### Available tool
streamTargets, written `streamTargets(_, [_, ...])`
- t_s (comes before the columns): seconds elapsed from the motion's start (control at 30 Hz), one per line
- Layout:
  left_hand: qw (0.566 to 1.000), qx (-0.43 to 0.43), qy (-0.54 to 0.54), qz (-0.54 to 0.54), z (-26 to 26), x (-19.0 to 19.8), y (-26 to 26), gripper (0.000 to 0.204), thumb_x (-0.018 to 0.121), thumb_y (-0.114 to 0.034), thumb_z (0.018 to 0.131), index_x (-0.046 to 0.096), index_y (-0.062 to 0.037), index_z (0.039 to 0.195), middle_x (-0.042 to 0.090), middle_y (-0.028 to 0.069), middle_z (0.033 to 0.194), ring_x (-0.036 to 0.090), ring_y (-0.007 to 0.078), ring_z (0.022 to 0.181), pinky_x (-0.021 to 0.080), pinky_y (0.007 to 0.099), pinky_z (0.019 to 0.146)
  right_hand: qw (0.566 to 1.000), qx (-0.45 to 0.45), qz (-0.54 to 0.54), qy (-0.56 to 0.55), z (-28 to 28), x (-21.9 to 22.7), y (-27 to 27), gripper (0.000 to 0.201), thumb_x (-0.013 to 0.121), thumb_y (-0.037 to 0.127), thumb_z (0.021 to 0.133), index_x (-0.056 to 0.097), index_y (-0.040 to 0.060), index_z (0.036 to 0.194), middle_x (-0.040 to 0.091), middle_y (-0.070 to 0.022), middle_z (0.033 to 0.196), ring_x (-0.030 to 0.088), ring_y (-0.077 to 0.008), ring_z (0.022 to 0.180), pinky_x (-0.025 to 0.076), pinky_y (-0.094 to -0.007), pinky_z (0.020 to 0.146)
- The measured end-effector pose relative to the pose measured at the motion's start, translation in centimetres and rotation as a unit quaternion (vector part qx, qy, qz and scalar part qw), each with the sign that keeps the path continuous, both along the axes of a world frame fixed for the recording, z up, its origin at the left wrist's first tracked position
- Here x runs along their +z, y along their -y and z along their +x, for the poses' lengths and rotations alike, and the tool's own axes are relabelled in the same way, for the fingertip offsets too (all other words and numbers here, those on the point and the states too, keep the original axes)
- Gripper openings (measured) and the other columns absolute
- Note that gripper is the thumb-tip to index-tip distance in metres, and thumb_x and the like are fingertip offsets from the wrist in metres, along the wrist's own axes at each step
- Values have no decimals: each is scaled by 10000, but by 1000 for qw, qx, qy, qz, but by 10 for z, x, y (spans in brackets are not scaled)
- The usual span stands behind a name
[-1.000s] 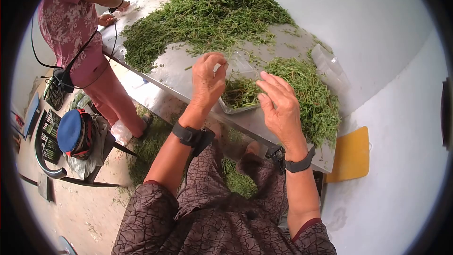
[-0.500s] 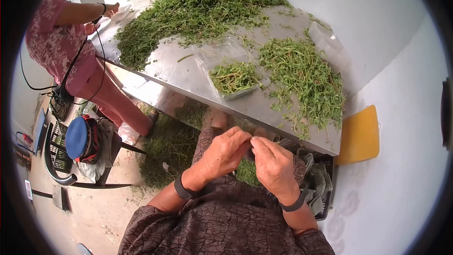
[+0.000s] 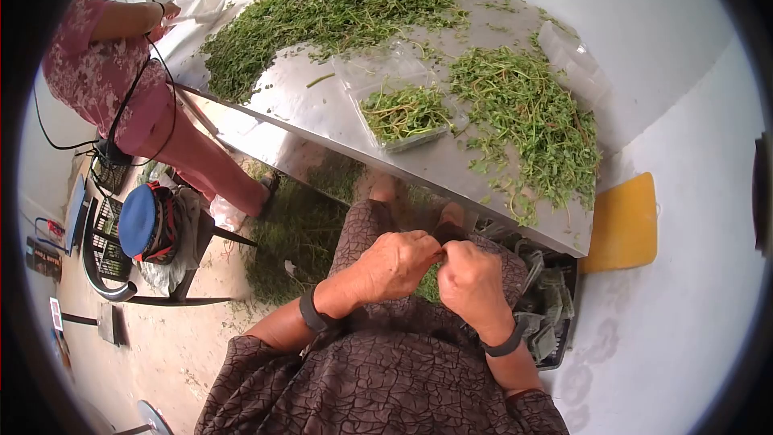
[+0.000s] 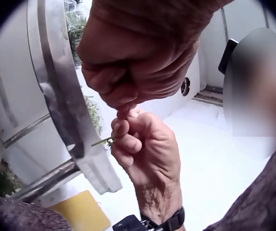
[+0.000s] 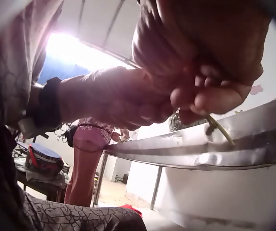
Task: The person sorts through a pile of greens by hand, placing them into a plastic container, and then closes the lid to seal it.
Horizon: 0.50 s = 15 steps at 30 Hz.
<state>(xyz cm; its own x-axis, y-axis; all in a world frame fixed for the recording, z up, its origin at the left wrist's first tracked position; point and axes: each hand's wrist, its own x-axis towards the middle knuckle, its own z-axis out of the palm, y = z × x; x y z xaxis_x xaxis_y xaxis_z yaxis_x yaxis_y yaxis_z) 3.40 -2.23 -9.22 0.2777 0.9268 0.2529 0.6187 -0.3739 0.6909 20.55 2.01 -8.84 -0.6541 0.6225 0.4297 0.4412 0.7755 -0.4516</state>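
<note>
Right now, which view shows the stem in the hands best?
Right wrist: the stem looks largest there, jutting from the right hand. Left wrist shows a smaller piece; in the head view I can't make it out.

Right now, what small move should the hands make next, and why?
Perhaps draw the left hand and right hand apart to snap the green stem: their curled fingertips meet, and the stem sticks out of the right hand.
</note>
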Motion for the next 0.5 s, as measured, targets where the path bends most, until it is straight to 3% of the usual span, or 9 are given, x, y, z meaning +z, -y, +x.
streamTargets(0.03, [996, -9, 80, 36, 2, 6, -3, 97, 611, -24, 830, 615, 18, 917, 606, 151, 792, 604, 349, 736, 495, 398, 644, 993, -7, -16, -116, -1, -1, -2, 111, 568, -47, 789, 619, -10, 881, 608, -106, 697, 583, -240, 523, 469, -302, 489])
streamTargets(0.13, [975, -66, 210, 41, -4, 33, -3, 76, 601, -56, 858, 605, 6, 901, 601, 136, 785, 601, 338, 719, 492, 384, 655, 909, -73, -300, -280, 1, 34, 3, 107, 508, 14, 898, 612, -8, 883, 581, -20, 637, 497, -39, 504, 409, -226, 453])
streamTargets(0.17, [960, -120, 253, 13, -7, 43, -4, 65, 589, -56, 869, 603, 1, 897, 598, 127, 784, 602, 326, 725, 490, 367, 660, 867, -97, -373, -315, 4, 45, -2, 143, 481, 23, 916, 611, -19, 876, 594, -25, 666, 493, -35, 487, 418, -207, 451])
streamTargets(0.2, [959, -128, 245, 66, -7, 48, -5, 108, 535, -84, 938, 592, -4, 894, 603, 86, 769, 607, 228, 659, 481, 308, 600, 835, -70, -395, -375, 5, 49, -8, 157, 471, 27, 926, 611, -28, 881, 600, -43, 682, 496, -39, 484, 427, -205, 447])
streamTargets(0.23, [958, -129, 248, 69, -8, 54, -3, 108, 535, -84, 938, 592, -4, 894, 603, 86, 769, 607, 228, 659, 481, 308, 600, 799, -43, -416, -433, 5, 52, -12, 171, 461, 31, 935, 610, -37, 887, 606, -61, 699, 498, -44, 481, 436, -204, 443])
streamTargets(0.27, [942, -86, 322, -22, -9, 60, -1, 139, 506, -106, 965, 582, -5, 908, 609, 63, 783, 603, 175, 638, 474, 277, 572, 785, 12, -413, -462, 5, 52, -13, 160, 468, 51, 955, 591, -48, 936, 634, -103, 783, 524, -65, 493, 459, -210, 455])
streamTargets(0.3, [913, -43, 390, -113, -10, 62, -1, 171, 478, -128, 992, 573, -5, 921, 615, 41, 797, 599, 122, 616, 467, 246, 544, 787, 10, -410, -461, 1, 55, -12, 160, 468, 51, 955, 591, -48, 936, 634, -103, 783, 524, -65, 493, 459, -210, 455])
streamTargets(0.33, [878, -20, 466, -107, -5, 58, -7, 205, 447, -176, 1016, 546, -6, 958, 602, 19, 851, 579, 60, 602, 448, 199, 504, 789, 46, -405, -459, -5, 59, -9, 153, 470, 62, 963, 580, -46, 962, 645, -118, 832, 543, -72, 512, 467, -209, 469])
streamTargets(0.5, [855, 13, 496, -151, -11, 64, -5, 174, 450, -153, 1014, 529, -2, 981, 575, 35, 848, 586, 77, 624, 451, 202, 524, 839, 66, -355, -408, -29, 66, -9, 123, 500, 52, 964, 588, -23, 1006, 664, -129, 993, 601, -84, 592, 483, -195, 521])
